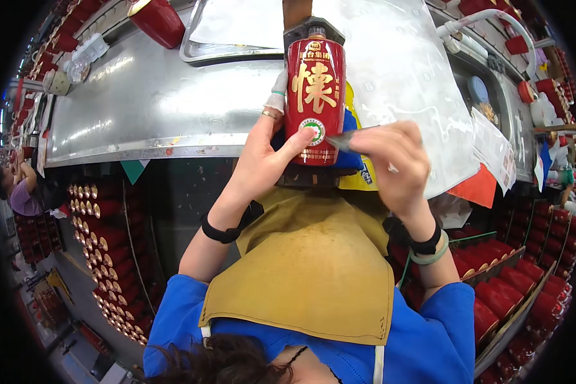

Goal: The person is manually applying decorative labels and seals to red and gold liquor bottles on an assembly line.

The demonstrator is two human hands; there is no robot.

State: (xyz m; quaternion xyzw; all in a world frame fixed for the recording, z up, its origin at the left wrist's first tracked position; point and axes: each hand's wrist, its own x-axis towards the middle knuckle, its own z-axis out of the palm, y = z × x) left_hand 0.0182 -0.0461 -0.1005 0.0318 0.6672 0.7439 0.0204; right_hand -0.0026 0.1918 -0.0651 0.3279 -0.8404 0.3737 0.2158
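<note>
Nearest the lower edge of the frame I see a blue-sleeved torso under a mustard-yellow apron [307,269], with both forearms rising toward the centre. My left hand [262,160] is wrapped against the lower side of a red bottle [315,99], thumb pressed on its front near a round green-and-white seal. My right hand [393,160] has its fingertips pinched together on a thin grey strip [347,141] touching the bottle's lower right edge. That bottle is glossy red with large gold characters and a dark cap, standing upright in a dark holder, long axis vertical, cap toward the top centre. Behind it runs a steel bench [147,102], its front edge curving across the middle, open metal to the left. Rows of red bottles [102,256] crowd lower left; red boxes [525,288] fill lower right.
</note>
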